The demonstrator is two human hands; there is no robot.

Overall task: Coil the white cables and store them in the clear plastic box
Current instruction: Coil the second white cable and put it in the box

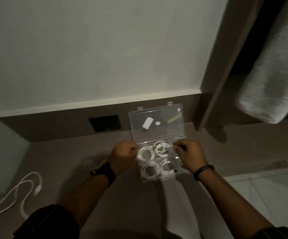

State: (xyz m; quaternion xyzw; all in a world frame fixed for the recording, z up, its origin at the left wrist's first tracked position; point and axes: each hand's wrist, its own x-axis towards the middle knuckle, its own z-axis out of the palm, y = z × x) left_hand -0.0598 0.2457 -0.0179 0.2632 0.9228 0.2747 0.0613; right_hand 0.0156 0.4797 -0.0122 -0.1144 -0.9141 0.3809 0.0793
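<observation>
loose white cable point(21, 190) left uncoiled; judged light, floppy. clear plastic box point(158, 157) pinched at sides by curled left hand point(124, 155), right hand point(190, 155); thin, brittle-looking.

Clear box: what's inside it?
The clear box holds four coiled white cables, two at the back and two at the front. Both hands cover its side edges, and the right hand hides the right compartment.

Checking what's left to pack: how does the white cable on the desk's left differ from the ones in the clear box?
The loose white cable sprawls uncoiled on the desk; the white cables in the open clear plastic box are wound into rings. It lies apart from both hands, whereas the boxed coils sit between them. All are thin and white.
</observation>
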